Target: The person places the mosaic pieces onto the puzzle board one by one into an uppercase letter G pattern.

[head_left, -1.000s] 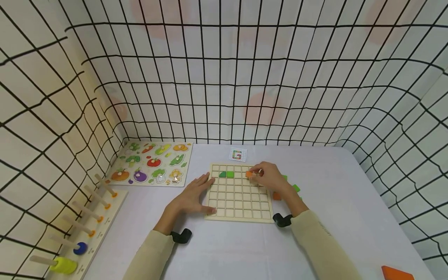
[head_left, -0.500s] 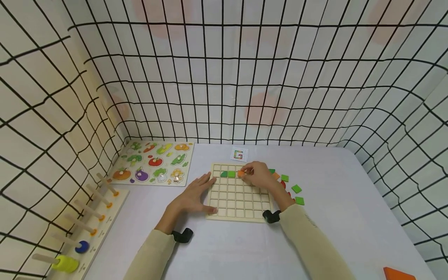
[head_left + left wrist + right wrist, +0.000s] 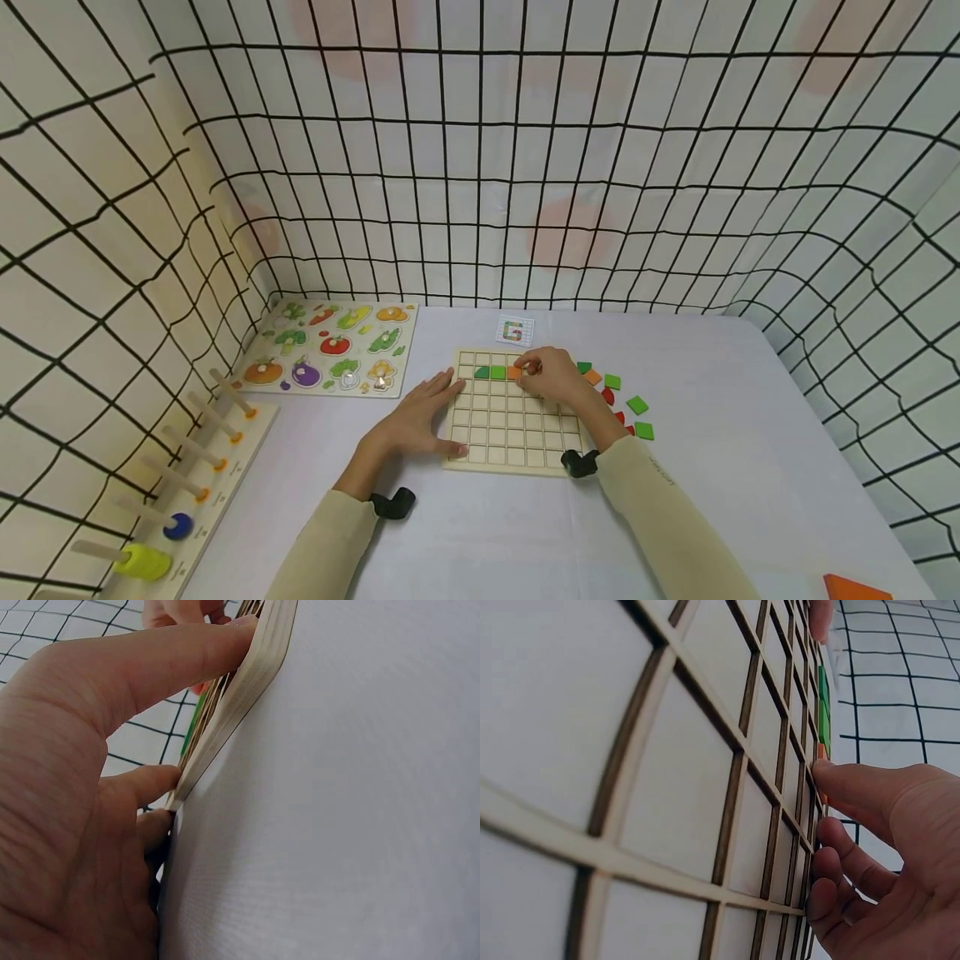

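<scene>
A wooden grid board (image 3: 507,429) lies on the white table. In its second row from the back sit a dark green tile with a rounded corner (image 3: 482,372) and a bright green square tile (image 3: 498,372). Just right of these, an orange square tile (image 3: 513,372) lies at its cell, pinched by the thumb and index finger of my right hand (image 3: 557,379). The right wrist view shows the thumb (image 3: 851,778) over that orange tile, the other fingers curled near the board. My left hand (image 3: 411,422) rests spread along the board's left edge, thumb (image 3: 165,664) on the rim.
Right of the board lie loose green (image 3: 637,405), red (image 3: 607,397) and orange (image 3: 592,377) tiles. A pattern card (image 3: 515,331) lies behind it. A vegetable puzzle (image 3: 330,348) and a peg board (image 3: 217,475) stand left. An orange block (image 3: 855,587) is front right; black netting surrounds the table.
My right hand has moved left over the board with the orange tile, bringing it beside the bright green one. The left hand stays on the board's edge.
</scene>
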`<state>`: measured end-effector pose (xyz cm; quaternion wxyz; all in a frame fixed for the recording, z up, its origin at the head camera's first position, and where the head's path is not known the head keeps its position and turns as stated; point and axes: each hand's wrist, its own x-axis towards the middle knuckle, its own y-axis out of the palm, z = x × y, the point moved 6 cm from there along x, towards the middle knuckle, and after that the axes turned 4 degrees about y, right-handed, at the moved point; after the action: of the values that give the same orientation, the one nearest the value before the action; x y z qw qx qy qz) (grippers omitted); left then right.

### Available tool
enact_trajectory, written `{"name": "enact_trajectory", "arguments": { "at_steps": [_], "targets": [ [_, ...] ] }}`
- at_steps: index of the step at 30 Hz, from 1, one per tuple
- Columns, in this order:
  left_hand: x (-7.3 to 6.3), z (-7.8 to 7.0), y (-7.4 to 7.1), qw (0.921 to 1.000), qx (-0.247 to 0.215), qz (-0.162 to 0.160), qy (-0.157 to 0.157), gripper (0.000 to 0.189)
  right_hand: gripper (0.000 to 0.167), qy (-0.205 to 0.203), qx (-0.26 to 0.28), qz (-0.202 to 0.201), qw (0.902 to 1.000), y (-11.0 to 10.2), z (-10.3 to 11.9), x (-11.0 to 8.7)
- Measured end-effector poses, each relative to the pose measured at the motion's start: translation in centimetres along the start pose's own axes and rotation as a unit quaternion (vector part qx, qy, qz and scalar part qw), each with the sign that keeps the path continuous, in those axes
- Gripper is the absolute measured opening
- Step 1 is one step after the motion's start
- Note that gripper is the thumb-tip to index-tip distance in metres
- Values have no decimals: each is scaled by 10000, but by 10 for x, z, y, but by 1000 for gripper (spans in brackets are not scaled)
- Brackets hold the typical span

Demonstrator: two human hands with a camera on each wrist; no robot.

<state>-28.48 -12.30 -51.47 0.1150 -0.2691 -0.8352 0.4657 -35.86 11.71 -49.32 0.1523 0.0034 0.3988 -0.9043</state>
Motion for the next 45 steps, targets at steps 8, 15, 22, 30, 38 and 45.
{"name": "enact_trajectory", "arguments": {
  "at_steps": [8, 15, 22, 30, 38, 45],
  "targets": [
    [1, -1, 0, 10000, 20, 35, -5, 110, 30, 36, 76, -46, 10000, -1, -3, -1],
    [0, -1, 0, 9999, 68, 58, -75, 110, 28, -184, 288, -262, 9991, -10, -6, -8],
    [1, -2, 0, 9999, 76, 79, -51, 111, 30, -142, 128, -562, 9982, -30, -12, -23],
    [1, -2, 2, 9999, 93, 57, -33, 111, 35, 56, 53, -721, 9974, -55, -31, -35],
    [0, -2, 2, 10000, 36, 35, -45, 111, 35, 267, 77, -744, 9968, -65, -60, -32],
    [0, -1, 1, 10000, 28, 18, -10, 111, 36, 663, 178, -832, 9942, -69, -77, -31]
  ]
}}
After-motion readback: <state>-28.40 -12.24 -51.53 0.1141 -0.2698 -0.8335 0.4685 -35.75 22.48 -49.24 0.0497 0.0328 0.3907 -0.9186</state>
